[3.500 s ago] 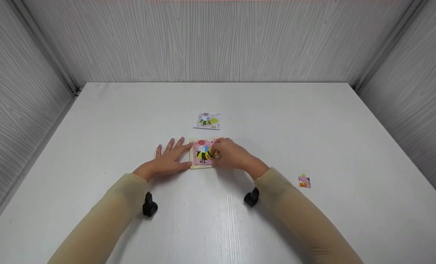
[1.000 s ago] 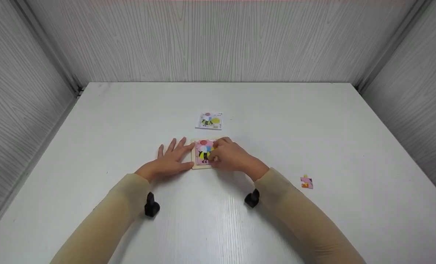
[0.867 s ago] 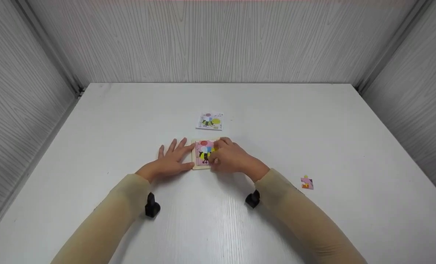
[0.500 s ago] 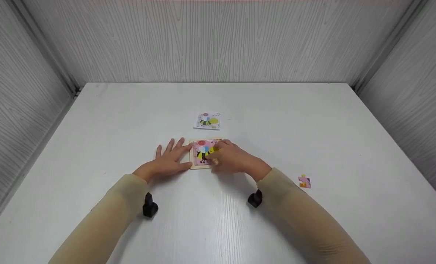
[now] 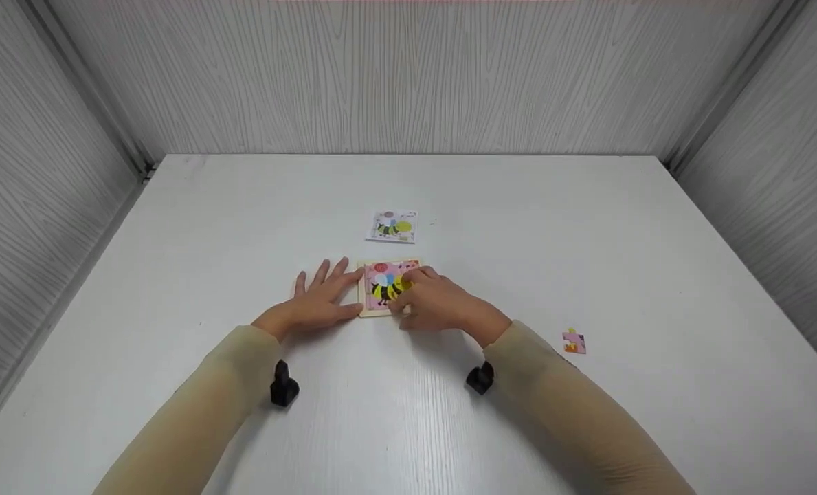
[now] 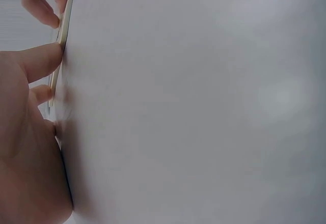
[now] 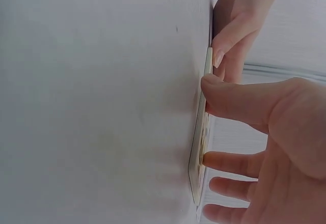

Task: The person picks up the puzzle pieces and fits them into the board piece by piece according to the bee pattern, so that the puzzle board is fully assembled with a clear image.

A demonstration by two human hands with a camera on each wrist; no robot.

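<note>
In the head view a wooden-framed jigsaw puzzle [image 5: 374,302] with a bee picture on pink lies flat on the table. My left hand [image 5: 315,300] is spread at its left side, thumb and index finger touching the frame's left edge. My right hand [image 5: 442,300] is over the puzzle's lower right part, hiding that area. In the right wrist view its thumb touches the frame's near edge, and one extended finger [image 7: 232,163] touches the puzzle face; no loose piece shows between them. The left wrist view shows my left thumb [image 6: 43,62] against the thin board edge.
A card with a matching bee picture [image 5: 392,227] lies behind the puzzle. One loose pink puzzle piece [image 5: 574,342] lies on the white table [image 5: 628,275] to the right of my right forearm. Grey wood-grain walls stand at the back and sides.
My right hand has drawn slightly toward me and to the right, uncovering the puzzle's upper right corner. My left hand and the loose piece stay in place.
</note>
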